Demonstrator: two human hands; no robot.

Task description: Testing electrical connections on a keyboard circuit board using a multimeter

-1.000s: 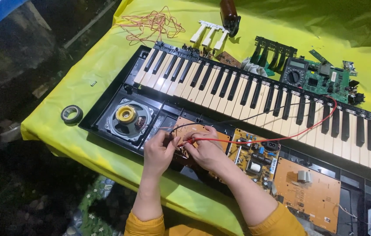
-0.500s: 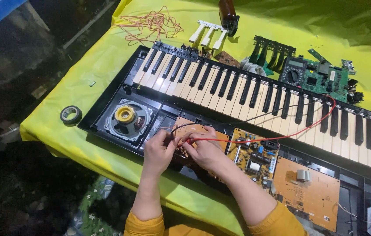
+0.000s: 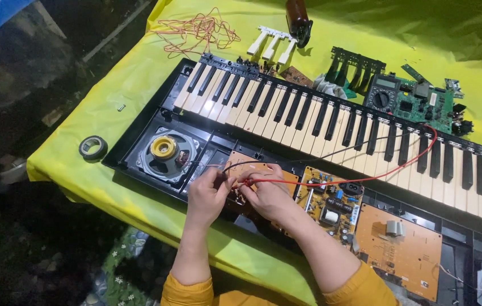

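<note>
Brown circuit boards: three.

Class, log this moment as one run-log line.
left hand: pinching black probe wire | right hand: holding red probe wire | site: small circuit board in opened keyboard | multimeter behind keys

A bright yellow cloth covers the table. The long plastic keyboard alternates white and black keys in a black case. A thin red wire crosses tan-orange circuit boards; a round grey speaker has a yellow centre. Green circuit board. Orange-yellow sleeves.
</note>
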